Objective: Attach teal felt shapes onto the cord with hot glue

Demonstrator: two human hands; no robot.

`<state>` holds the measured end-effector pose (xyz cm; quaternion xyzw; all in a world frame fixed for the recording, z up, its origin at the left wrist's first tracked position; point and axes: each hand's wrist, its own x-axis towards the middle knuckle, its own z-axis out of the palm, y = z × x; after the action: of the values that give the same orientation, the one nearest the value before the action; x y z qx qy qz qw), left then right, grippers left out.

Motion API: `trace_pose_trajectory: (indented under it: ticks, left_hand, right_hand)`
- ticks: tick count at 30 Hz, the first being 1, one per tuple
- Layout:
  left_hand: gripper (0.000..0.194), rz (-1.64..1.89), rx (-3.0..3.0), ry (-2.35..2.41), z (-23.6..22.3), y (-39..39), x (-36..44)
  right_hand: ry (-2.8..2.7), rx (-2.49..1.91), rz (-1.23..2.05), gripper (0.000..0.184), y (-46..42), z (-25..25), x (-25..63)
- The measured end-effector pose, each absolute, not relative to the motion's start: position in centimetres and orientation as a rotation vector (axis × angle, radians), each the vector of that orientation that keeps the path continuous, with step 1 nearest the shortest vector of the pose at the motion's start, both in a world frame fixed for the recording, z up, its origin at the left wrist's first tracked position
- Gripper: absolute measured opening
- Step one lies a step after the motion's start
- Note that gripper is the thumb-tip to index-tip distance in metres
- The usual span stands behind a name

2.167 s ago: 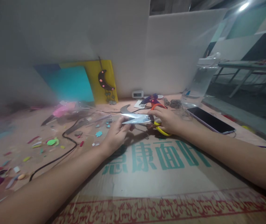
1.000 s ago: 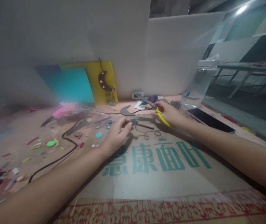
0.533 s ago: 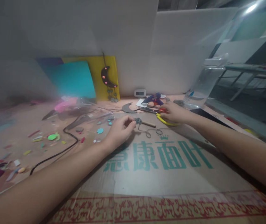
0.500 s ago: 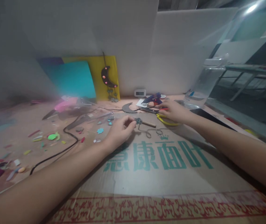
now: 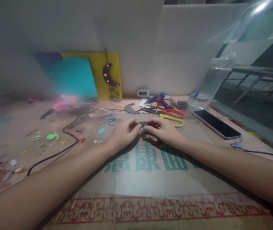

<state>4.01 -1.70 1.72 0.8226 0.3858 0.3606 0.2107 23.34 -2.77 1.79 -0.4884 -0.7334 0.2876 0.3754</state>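
Observation:
Over the printed cardboard, my left hand (image 5: 127, 132) and my right hand (image 5: 162, 129) meet, fingertips almost touching. Thumb and fingers of both pinch a small dark grey-green piece (image 5: 143, 123), too small to make out fully. A thin cord (image 5: 149, 135) loops below it, partly hidden by my right hand. Just beyond my right hand lie scissors with one orange and one yellow handle (image 5: 175, 112). Behind them, a grey crescent cutout (image 5: 131, 108) rests on the table.
A blue glue gun (image 5: 159, 100) lies at the back, near a small white digital display (image 5: 143, 93). To the right are a phone (image 5: 216, 124) and a clear plastic container (image 5: 205, 84). Coloured scraps (image 5: 52, 136) and a black cable (image 5: 55, 156) spread leftward. A decorated moon hanging (image 5: 109, 76) stands against yellow board.
My right hand has left the scissors and come toward me and left, joining my left hand at the small piece. The stick beside that piece is no longer visible. The view has shifted slightly.

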Motion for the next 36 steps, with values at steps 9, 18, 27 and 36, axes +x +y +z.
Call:
trace_pose_trajectory:
  ticks: [9,18,27,36]
  left_hand:
    - [0.018,1.004,2.217,1.055,1.69,-1.72,3.93]
    - [0.02,1.021,2.329,0.996,1.57,-1.4,3.9]
    - [0.025,1.059,2.272,1.054,1.93,-1.53,3.88]
    - [0.028,1.032,2.163,1.055,1.47,-1.19,3.85]
  right_hand:
    - [-1.915,-1.19,0.654,0.022,-2.15,1.36,23.63]
    - [-2.015,-1.18,0.605,0.012,-2.59,1.38,23.33]
    - [-2.03,-1.142,0.596,0.017,-2.61,1.46,23.42]
    - [-1.996,-1.163,0.603,0.017,-2.56,1.51,23.46]
